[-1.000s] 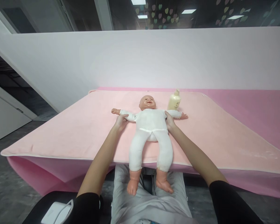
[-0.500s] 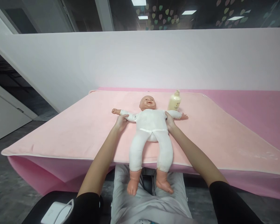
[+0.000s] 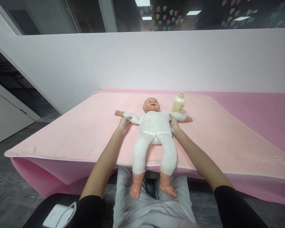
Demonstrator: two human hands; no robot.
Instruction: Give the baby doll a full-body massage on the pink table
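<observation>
Doll (image 3: 155,122): face up at the centre of the frame, flat on the pink mat (image 3: 73,136), head toward the top and arms spread to either side. The legs run past the mat's near edge; the feet (image 3: 136,186) project at lower centre over the trousers (image 3: 154,212). Whether they touch the cloth cannot be told.

Handling, as judged: the white body looks soft and stuffed, likely to bend at the hips and shoulders. Head (image 3: 151,104) and feet look like harder, smooth moulded stuff, the slicker parts to grasp. Weight is probably modest, with the head heavier than the limbs. It does not look fragile, though the seams may be. Best hold: both sides of the chest beneath the arms, with the head given support.

Fingers: the left hand (image 3: 124,124), left of centre, clasps the sleeved arm near the elbow, thumb on top, other fingers curled mostly out of sight beneath. The right hand (image 3: 174,124), right of centre, grips at the armpit, thumb against the upper sleeve, palm along the chest; its remaining fingers are hidden, so their reach underneath cannot be told.

Bottle (image 3: 179,104): upright just beyond the right-hand sleeve, untouched by either hand.
</observation>
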